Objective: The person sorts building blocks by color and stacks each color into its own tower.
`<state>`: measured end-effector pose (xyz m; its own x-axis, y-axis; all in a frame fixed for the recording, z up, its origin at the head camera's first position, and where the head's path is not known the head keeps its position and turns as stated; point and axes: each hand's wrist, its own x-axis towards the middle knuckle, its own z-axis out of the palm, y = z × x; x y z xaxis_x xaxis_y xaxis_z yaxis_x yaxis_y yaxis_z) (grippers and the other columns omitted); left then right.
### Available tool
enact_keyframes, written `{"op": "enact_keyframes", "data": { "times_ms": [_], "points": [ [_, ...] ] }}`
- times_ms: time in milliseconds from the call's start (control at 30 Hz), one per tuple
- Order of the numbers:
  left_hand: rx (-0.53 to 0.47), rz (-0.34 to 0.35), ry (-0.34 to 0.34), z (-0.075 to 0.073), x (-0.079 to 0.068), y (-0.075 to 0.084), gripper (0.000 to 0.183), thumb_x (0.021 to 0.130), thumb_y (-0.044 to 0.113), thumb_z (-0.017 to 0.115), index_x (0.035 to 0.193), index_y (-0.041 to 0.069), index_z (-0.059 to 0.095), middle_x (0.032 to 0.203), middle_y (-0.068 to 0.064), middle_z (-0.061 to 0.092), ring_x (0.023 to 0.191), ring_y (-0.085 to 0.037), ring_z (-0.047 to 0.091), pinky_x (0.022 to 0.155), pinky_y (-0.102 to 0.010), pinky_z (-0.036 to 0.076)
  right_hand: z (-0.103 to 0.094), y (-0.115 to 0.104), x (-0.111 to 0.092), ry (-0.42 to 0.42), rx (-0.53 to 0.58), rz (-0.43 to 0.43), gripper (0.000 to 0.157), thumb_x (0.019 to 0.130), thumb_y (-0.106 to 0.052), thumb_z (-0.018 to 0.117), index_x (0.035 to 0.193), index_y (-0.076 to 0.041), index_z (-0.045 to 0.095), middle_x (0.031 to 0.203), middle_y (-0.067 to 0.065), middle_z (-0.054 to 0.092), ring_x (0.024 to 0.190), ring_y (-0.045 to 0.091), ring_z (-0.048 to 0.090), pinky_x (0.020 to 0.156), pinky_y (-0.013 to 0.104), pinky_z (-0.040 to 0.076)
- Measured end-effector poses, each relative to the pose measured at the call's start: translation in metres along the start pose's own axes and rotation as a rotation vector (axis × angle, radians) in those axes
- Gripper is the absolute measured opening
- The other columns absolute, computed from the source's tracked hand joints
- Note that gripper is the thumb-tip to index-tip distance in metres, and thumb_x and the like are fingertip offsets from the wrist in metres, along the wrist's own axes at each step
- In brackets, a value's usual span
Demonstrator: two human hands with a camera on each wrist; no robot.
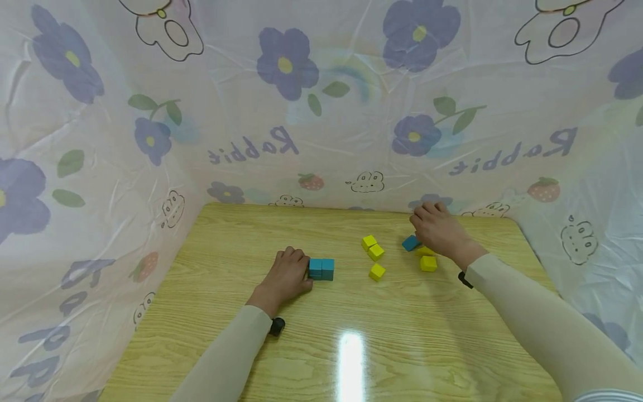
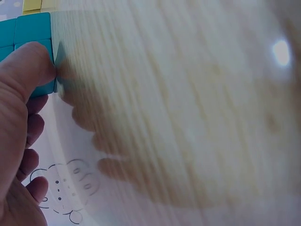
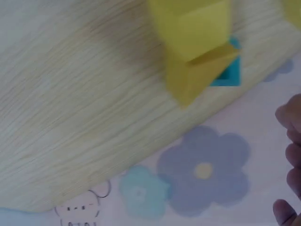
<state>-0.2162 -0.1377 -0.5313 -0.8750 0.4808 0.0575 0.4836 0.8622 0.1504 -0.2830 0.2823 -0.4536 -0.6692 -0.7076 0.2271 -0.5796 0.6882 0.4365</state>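
My left hand [image 1: 286, 277] pinches a blue cube [image 2: 44, 87] at the near left of a small group of blue cubes [image 1: 321, 269]. In the left wrist view the thumb lies across that cube's face. Over the far right of the table, my right hand [image 1: 438, 231] is above a blue cube [image 1: 411, 243] and a partly covered yellow cube [image 1: 425, 251]. The right wrist view shows its fingers [image 3: 294, 155] loosely bent, away from the yellow cubes [image 3: 193, 28], with nothing visible between them. A yellow cube [image 1: 428, 263] lies just in front of that hand.
Two yellow cubes [image 1: 373, 247] touch near the table's middle, with another yellow cube [image 1: 377, 272] nearer me. A printed cloth [image 1: 346, 151] stands behind the wooden table [image 1: 321, 346] and along its sides. Light glares off the front of the tabletop.
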Motion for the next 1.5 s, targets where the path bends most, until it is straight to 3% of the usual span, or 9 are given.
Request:
{"op": "enact_keyframes", "data": {
  "times_ms": [400,633,800,1000,1167,1267,1500],
  "points": [
    [-0.006,-0.010,-0.006,0.002,0.002,-0.001,0.038,0.095,0.036,0.073,0.119,0.008,0.068,0.119,-0.004,0.062,0.111,-0.025,0.048,0.100,-0.045,0.038,0.018,0.008,-0.009,-0.205,-0.024,-0.055,0.007,0.101,-0.007,0.068,0.097,-0.006,0.063,0.093,0.007,0.052,0.087,0.028,0.037,0.080,0.045,0.032],
    [-0.006,-0.010,-0.009,0.001,0.000,0.001,0.039,0.095,0.037,0.073,0.120,0.008,0.068,0.119,-0.004,0.062,0.111,-0.025,0.048,0.100,-0.044,0.038,0.029,0.007,-0.007,-0.211,-0.016,-0.081,0.011,0.096,-0.006,0.076,0.104,-0.010,0.070,0.099,0.006,0.058,0.090,0.028,0.041,0.080,0.045,0.036],
    [-0.003,-0.010,-0.010,0.002,-0.001,0.001,0.038,0.095,0.036,0.073,0.120,0.008,0.068,0.120,-0.003,0.063,0.112,-0.024,0.048,0.101,-0.044,0.038,0.033,0.005,-0.006,-0.229,-0.026,-0.090,0.009,0.095,-0.008,0.077,0.099,-0.012,0.070,0.093,0.003,0.056,0.087,0.026,0.039,0.079,0.043,0.034],
    [-0.003,-0.011,-0.009,0.003,0.000,0.000,0.040,0.095,0.036,0.073,0.122,0.008,0.068,0.121,-0.004,0.063,0.112,-0.024,0.048,0.100,-0.044,0.038,0.042,0.004,-0.006,-0.197,-0.007,-0.078,0.013,0.093,-0.014,0.081,0.096,-0.011,0.069,0.090,0.003,0.055,0.089,0.026,0.040,0.078,0.042,0.034],
    [-0.003,-0.012,-0.005,0.003,0.000,-0.001,0.040,0.095,0.036,0.073,0.123,0.008,0.068,0.122,-0.004,0.063,0.113,-0.025,0.048,0.100,-0.044,0.038,0.046,0.002,-0.004,-0.120,0.015,-0.016,0.038,0.089,-0.031,0.085,0.104,-0.005,0.061,0.101,0.011,0.059,0.098,0.033,0.049,0.086,0.048,0.041],
    [-0.008,-0.013,-0.003,0.003,0.000,-0.001,0.040,0.095,0.036,0.073,0.123,0.008,0.068,0.122,-0.004,0.063,0.114,-0.025,0.048,0.101,-0.044,0.038,0.046,-0.001,-0.003,-0.088,0.000,0.010,0.049,0.088,-0.041,0.084,0.103,-0.005,0.055,0.099,0.012,0.057,0.098,0.034,0.051,0.088,0.049,0.042],
    [-0.008,-0.017,-0.005,0.003,0.000,-0.001,0.041,0.096,0.036,0.073,0.125,0.007,0.068,0.123,-0.004,0.063,0.114,-0.025,0.048,0.102,-0.045,0.037,0.047,-0.009,0.001,-0.067,-0.014,0.042,0.048,0.090,-0.042,0.080,0.098,-0.005,0.051,0.092,0.012,0.052,0.094,0.035,0.051,0.086,0.048,0.042]
  ]
}}
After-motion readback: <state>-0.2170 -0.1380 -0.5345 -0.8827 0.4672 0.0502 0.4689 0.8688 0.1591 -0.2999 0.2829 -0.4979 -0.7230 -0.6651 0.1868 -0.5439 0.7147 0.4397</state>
